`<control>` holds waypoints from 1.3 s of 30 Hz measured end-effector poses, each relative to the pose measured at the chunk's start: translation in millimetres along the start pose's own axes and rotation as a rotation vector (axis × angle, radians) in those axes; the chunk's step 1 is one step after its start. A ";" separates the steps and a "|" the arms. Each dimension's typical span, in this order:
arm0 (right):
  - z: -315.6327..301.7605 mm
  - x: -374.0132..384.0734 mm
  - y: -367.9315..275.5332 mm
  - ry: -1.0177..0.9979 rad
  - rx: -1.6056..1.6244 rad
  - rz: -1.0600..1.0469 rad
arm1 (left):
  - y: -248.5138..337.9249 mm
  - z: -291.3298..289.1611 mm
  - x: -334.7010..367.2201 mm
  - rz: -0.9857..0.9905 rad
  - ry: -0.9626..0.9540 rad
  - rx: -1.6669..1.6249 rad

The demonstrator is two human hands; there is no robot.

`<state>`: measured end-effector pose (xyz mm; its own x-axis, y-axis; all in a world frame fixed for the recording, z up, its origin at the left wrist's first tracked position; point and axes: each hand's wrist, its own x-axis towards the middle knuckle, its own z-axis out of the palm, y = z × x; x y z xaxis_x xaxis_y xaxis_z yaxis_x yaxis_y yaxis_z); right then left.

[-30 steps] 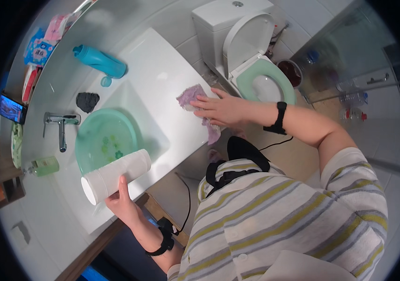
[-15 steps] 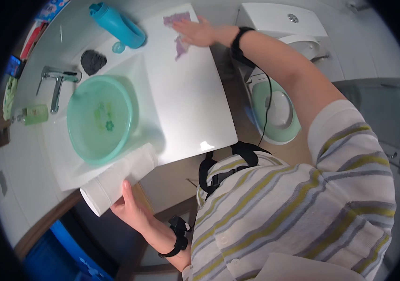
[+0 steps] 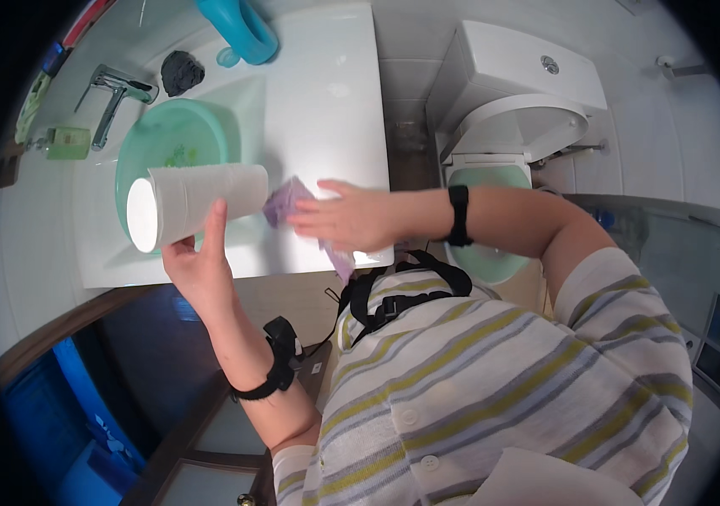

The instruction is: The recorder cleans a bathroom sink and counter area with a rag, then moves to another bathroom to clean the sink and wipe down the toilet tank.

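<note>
My left hand (image 3: 202, 274) is closed around a white paper towel roll (image 3: 208, 202), its thumb along the side. The roll is held level over the front of a mint-green basin (image 3: 176, 126) in the sink. My right hand (image 3: 339, 221), somewhat blurred, is over the near part of the white countertop (image 3: 318, 101), right of the roll. Under and around its fingers is a crumpled purple cloth (image 3: 286, 201), one corner trailing toward the counter's front edge. The fingers are fairly straight over the cloth, and the palm side is hidden.
A chrome faucet (image 3: 115, 101) and a green soap bottle (image 3: 69, 143) stand left of the basin. Behind it lie a dark grey cloth (image 3: 182, 73) and a blue bottle (image 3: 246, 34). To the right is a toilet (image 3: 520, 118) with a raised lid.
My right hand has come from the counter's far end to its near part, bringing the purple cloth along. My left hand has raised the roll farther over the basin. The view has shifted.
</note>
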<state>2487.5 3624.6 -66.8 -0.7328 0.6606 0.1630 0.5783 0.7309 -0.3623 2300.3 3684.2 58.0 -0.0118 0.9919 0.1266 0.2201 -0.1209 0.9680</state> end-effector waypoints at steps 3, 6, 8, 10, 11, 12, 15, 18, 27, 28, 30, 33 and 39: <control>-5.7 -8.5 2.3 -0.004 -0.007 -0.012 | -2.6 7.2 9.7 -0.008 0.010 -0.018; -39.9 -7.5 29.7 -0.191 -0.043 0.190 | 1.0 7.0 11.6 0.038 0.108 0.010; -28.8 -23.6 88.3 -0.035 -0.107 0.366 | 4.6 12.7 14.6 0.084 0.168 0.051; -54.6 -18.6 124.1 0.012 -0.116 0.640 | 8.6 8.6 13.6 0.124 0.216 0.046; -57.1 -17.3 146.9 -0.034 -0.308 0.740 | 10.2 8.7 12.7 0.129 0.214 0.044; -62.7 -13.2 155.2 0.118 -0.283 0.754 | 8.9 7.1 12.4 0.094 0.216 0.025; -54.3 9.6 147.5 0.020 -0.300 0.760 | 4.6 -1.0 6.9 0.073 0.219 -0.004; -42.0 16.3 92.7 -0.173 -0.136 0.534 | -2.4 -4.5 7.2 0.087 0.221 -0.033; -21.0 3.7 28.7 -0.151 -0.055 -0.043 | 10.7 -23.6 -7.0 0.087 0.228 -0.095; -35.6 9.3 44.5 -0.228 0.032 0.147 | 13.2 -24.0 -9.0 0.087 0.233 -0.117; -53.6 13.3 92.0 -0.117 0.045 0.445 | 11.7 -30.6 -14.5 0.082 0.238 -0.077; -61.7 21.4 174.0 0.054 -0.216 0.758 | 9.7 -34.0 -23.5 0.073 0.252 -0.018; -63.7 79.0 191.9 0.018 -0.138 0.842 | 3.4 -36.2 -34.6 -0.013 0.226 -0.047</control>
<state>2563.4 3828.0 -65.0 -0.0339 0.9948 -0.0957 0.9671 0.0085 -0.2542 2266.1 3648.0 64.7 -0.2339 0.9600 0.1539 0.1732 -0.1146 0.9782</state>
